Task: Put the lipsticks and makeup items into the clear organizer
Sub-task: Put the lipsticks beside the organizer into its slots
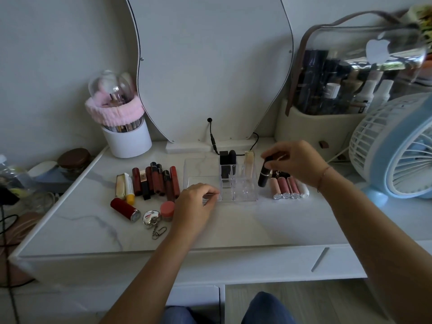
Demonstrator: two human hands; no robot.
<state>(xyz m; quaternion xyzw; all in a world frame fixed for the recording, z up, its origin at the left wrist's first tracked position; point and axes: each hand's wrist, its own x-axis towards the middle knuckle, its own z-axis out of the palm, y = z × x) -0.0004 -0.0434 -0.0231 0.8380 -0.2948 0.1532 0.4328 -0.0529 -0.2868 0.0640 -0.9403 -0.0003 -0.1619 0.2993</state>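
Note:
The clear organizer (243,183) stands mid-table with black lipsticks (227,160) and a gold-capped tube (249,158) upright in its back slots. My right hand (297,163) holds a black lipstick (264,174) upright just right of the organizer. My left hand (198,199) rests on the organizer's front left edge, fingers curled against it. Several dark red lipsticks and glosses (159,181) lie in a row to the left. A red lipstick (125,209), a pink-lidded jar (167,210) and a silver heart keychain (152,218) lie nearer me. Pink glosses (286,187) lie to the right.
A white brush holder (127,139) with a pink band stands back left. The mirror base (187,146) and a black cable (213,139) are behind the organizer. A blue fan (397,150) and a clear cosmetics case (346,73) fill the right side.

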